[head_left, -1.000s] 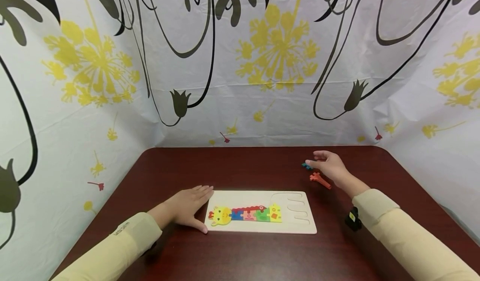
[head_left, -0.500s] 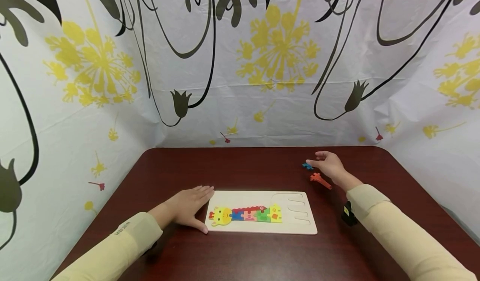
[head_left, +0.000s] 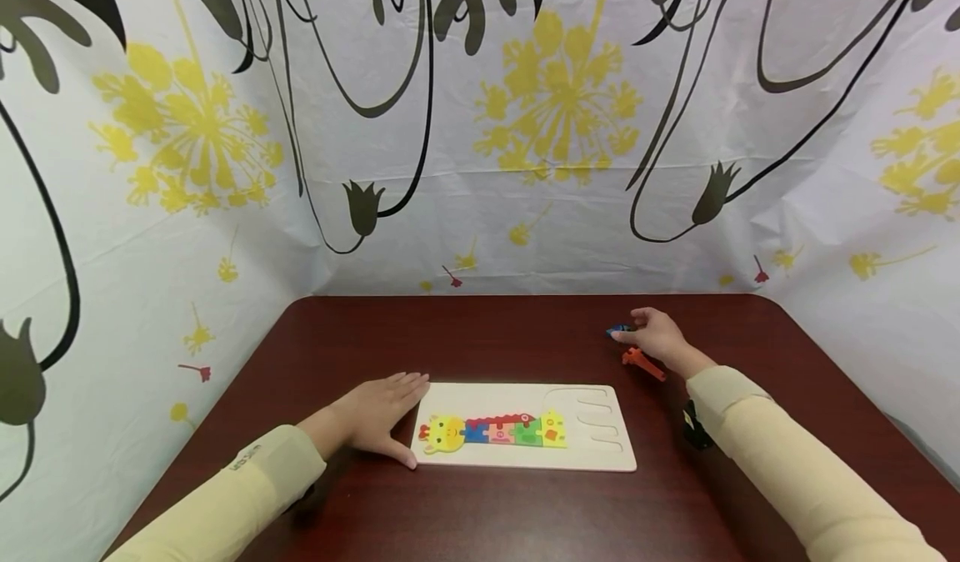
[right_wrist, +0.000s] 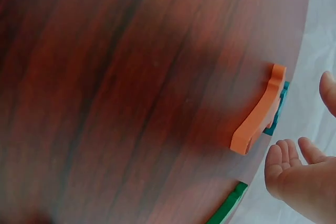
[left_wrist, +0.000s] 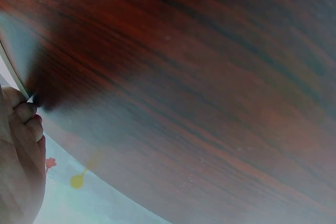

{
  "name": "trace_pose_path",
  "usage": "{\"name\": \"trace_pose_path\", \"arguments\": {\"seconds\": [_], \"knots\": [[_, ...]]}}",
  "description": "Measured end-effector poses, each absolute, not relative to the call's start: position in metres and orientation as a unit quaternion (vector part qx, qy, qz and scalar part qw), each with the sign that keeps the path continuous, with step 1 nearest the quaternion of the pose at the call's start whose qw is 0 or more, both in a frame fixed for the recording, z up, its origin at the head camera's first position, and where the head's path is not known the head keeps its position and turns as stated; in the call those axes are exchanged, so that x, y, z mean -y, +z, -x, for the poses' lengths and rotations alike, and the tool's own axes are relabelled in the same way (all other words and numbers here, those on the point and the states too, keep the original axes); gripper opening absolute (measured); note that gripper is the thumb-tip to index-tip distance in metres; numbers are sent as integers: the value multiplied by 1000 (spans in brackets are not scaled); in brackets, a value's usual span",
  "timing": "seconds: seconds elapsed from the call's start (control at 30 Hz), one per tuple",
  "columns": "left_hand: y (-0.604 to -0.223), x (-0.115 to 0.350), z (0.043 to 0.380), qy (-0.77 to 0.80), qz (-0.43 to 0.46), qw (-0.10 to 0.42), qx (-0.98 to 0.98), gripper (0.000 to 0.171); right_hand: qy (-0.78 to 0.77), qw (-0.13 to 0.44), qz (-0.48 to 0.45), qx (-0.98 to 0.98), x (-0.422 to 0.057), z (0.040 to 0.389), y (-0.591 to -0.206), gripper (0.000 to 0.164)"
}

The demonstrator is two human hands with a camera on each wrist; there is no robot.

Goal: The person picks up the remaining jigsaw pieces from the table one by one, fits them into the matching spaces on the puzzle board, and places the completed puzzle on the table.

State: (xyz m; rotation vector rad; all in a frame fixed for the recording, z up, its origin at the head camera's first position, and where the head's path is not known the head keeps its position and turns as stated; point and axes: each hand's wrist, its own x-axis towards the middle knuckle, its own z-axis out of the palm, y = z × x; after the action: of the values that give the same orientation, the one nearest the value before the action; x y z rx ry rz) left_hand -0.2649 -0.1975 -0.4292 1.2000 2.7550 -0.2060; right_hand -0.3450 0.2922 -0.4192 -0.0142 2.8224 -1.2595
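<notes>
Steady the board [head_left: 480,397] beside your spread left hand [head_left: 381,416]. I can't tell if your right hand [head_left: 658,337] pinches the blue piece [head_left: 617,328] beside it; grip that by its edges.

- I see the right hand [head_left: 662,335] slightly nearer the person, its thumb lower, now overlapping the blue piece [head_left: 618,328]; I can't tell whether they touch.
- That piece looks darker and differently outlined to me.
- I notice the right sleeve [head_left: 795,454] has swung inward.
</notes>
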Motion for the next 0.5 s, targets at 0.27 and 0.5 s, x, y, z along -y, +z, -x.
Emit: {"name": "trace_pose_path", "arguments": {"seconds": [0.27,0.5], "knots": [[-430,197,266,-70,-396,64,-913,121,-388,37,7,-921,-295,347,-423,74],[-430,197,266,-70,-394,63,-914,121,-372,36,16,-927,-293,348,-424,76]]}}
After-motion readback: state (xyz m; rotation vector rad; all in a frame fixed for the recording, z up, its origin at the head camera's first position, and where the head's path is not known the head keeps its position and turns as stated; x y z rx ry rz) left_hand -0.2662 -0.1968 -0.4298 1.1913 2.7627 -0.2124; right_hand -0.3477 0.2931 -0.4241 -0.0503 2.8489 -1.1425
